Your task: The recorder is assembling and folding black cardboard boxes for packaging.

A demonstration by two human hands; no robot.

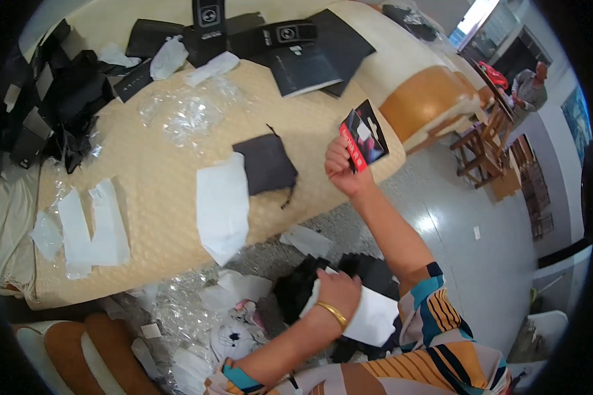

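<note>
My right hand [340,164] is raised over the bed's right edge, its fingers closed round a flat black and red card package [369,139] with a hang hole. Lower down, my left hand [338,294], with a gold bracelet on the wrist, grips a sheet of white paper [375,320]. Its fingertips are partly hidden. Black pieces [296,284] lie around that paper, and what they are I cannot make out. Nearby on the bed, a dark drawstring pouch [267,164] lies flat, and a white paper sleeve [221,207] overlaps its left side.
Black boxes [79,99] heap at the bed's far left. A black folder [304,71], crumpled clear plastic [194,118] and white paper strips [112,224] lie on the beige cover [158,257]. Plastic wrapping litters the floor below. A person [529,89] is by wooden chairs at far right.
</note>
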